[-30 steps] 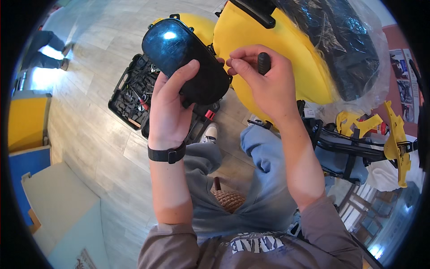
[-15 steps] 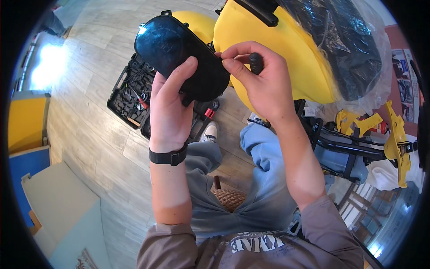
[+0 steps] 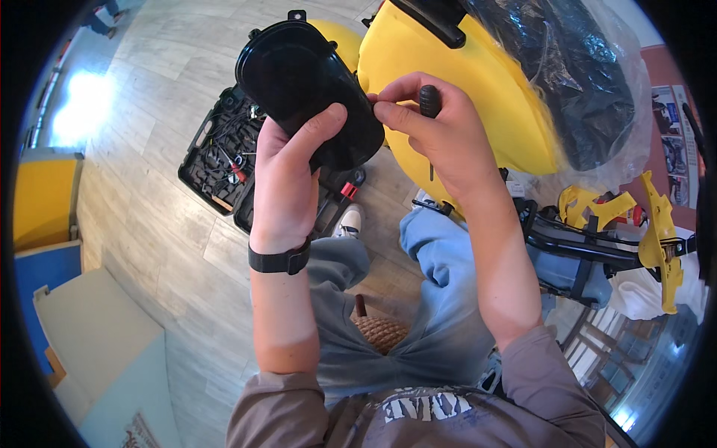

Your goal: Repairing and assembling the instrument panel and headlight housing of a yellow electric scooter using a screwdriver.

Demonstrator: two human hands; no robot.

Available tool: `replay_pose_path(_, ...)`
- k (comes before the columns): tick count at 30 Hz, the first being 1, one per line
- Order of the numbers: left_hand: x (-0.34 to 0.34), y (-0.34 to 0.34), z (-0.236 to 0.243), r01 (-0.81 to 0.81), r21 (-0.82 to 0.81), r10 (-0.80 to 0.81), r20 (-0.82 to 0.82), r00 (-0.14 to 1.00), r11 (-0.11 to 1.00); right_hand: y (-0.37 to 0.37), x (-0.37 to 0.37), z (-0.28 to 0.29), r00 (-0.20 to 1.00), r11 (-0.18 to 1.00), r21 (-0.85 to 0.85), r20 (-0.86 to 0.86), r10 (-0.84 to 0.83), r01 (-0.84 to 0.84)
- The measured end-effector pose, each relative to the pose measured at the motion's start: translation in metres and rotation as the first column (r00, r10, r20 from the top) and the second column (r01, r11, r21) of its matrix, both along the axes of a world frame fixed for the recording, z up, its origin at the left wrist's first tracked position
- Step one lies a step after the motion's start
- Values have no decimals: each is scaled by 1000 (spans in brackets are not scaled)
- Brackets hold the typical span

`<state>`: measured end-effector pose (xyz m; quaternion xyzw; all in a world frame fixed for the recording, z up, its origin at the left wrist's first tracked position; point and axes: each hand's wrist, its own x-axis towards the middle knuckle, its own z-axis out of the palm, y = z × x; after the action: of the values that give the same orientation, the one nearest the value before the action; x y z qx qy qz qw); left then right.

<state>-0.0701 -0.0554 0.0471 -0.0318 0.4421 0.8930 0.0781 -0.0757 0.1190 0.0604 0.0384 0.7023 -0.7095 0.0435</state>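
At upper centre of the frame, you hold a glossy black oval unit (image 3: 287, 78) beside a yellow panel (image 3: 455, 93); a slack left grip could let it fall, perhaps toward the open tool case (image 3: 211, 166), and a turned wrist could scrape it with the black-handled tool (image 3: 429, 101). Your left hand (image 3: 287, 175) is clamped on its lower end, thumb across the face. Your right hand (image 3: 452, 138) keeps that tool tucked in its curled fingers, thumb and forefinger pinched at the unit's right edge; whether they grip a small part, I cannot tell.
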Motion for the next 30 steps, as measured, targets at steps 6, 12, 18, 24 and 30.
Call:
replay_pose_path(6,0,-1,0,55,108,-68,123,990,993,7,-1,-1,994,995,-85,93,57,-49)
replay_pose_path(12,1,-1,0,23,103,-42,180,983,994,7,-1,-3,993,990,-129,101,67,-54)
replay_pose_path(18,-2,-7,-6,82,189,-135,293,947,979,10,-2,2,979,974,-224,190,77,-34)
replay_pose_path(24,-3,-11,-10,147,397,-280,302,911,906,17,-2,3,977,986,-167,208,49,-14)
replay_pose_path(30,-3,-18,-21,234,525,-372,172,912,818,16,-2,5,975,959,-279,198,97,-39)
